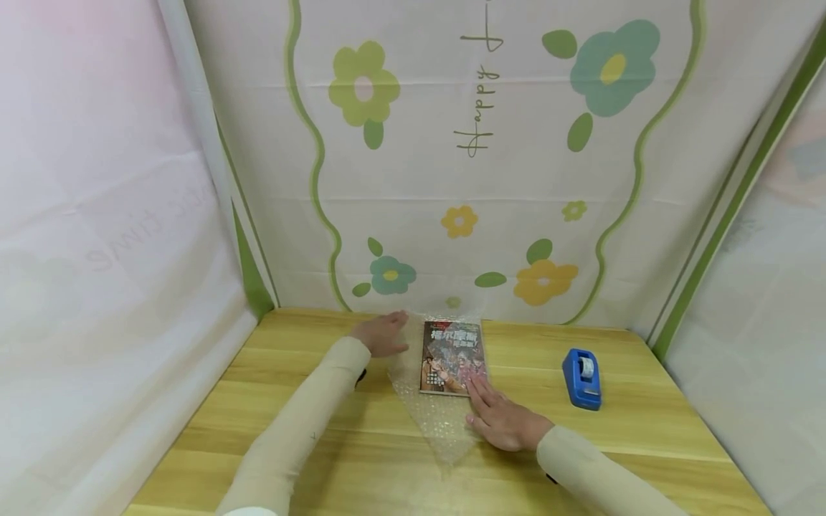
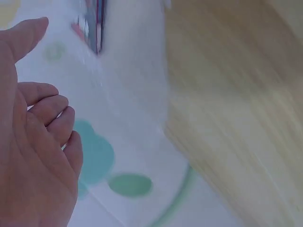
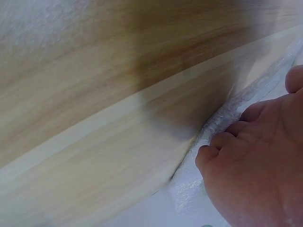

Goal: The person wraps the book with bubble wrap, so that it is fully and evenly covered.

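At the left, the person's left hand [image 1: 381,335] is released: the left wrist view shows its fingers loosely bent around nothing, the thumb extended. It lies beside the left margin of a sheet of bubble wrap [image 1: 444,433]; whether the fingertips touch the sheet cannot be told. The wrap lies on a wood-grain table [image 1: 335,466], one corner pointing toward the person.

Toward the middle, a paperback-like book [image 1: 448,352] rests face up on the wrap, near the table's far edge. Glints across the cover suggest that a layer of wrap overlies part of it. The book appears thin and light, stiffer than its padding, flexible if lifted by one corner, and hardly fragile apart from its corners and cover. It is best held by its two long sides, thumbs above and fingers beneath. The wrap should prove soft, springy and somewhat slippery, likely to lift unless pressed; its margins offer the natural hold.

To the right of centre, the right hand [image 1: 506,424] grasps nothing; its extended fingers press upon the book's near right corner and the adjoining wrap. Farther right, apart from both hands, stands a blue tape dispenser [image 1: 581,387] bearing a roll of tape [image 1: 586,368].
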A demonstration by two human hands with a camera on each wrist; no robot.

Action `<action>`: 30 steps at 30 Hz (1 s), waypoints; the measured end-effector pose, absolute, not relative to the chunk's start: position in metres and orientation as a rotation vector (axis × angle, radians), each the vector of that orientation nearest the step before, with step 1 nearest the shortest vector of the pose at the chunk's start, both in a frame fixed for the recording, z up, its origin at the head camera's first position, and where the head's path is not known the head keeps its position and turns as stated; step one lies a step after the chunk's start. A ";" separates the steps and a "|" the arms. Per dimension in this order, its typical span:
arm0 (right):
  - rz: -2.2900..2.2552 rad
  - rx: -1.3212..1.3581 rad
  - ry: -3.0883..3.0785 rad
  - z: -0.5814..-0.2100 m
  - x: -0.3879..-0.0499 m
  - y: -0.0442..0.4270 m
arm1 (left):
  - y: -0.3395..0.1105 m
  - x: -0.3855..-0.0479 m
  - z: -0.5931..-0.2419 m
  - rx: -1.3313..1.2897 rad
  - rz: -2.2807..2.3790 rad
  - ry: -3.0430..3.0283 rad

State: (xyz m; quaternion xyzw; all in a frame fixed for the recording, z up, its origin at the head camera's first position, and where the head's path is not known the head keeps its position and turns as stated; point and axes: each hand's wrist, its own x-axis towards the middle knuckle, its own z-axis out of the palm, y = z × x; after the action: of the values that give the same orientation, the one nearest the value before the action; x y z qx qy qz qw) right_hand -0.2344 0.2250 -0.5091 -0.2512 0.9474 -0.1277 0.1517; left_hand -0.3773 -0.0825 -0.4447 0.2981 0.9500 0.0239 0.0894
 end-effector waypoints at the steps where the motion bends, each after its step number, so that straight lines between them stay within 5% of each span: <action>1: -0.367 -0.721 2.717 -0.509 -0.234 0.225 | -0.089 -0.379 -0.442 0.845 0.107 2.824; 10: -0.366 -0.704 2.707 -0.511 -0.235 0.226 | -0.139 -0.393 -0.439 0.477 0.655 2.755; 19: -0.357 -0.709 2.723 -0.515 -0.237 0.225 | -0.164 -0.402 -0.475 0.132 1.275 2.562; 30: -0.370 -0.705 2.730 -0.516 -0.235 0.226 | -0.152 -0.398 -0.506 0.066 1.967 2.086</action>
State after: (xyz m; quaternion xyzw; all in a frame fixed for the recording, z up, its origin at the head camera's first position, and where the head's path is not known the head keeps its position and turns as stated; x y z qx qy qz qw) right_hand -0.2353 0.2261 -0.5155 -0.2453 0.9493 -0.1286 0.1485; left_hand -0.3983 -0.1520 -0.5064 0.0227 0.7206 0.6794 0.1363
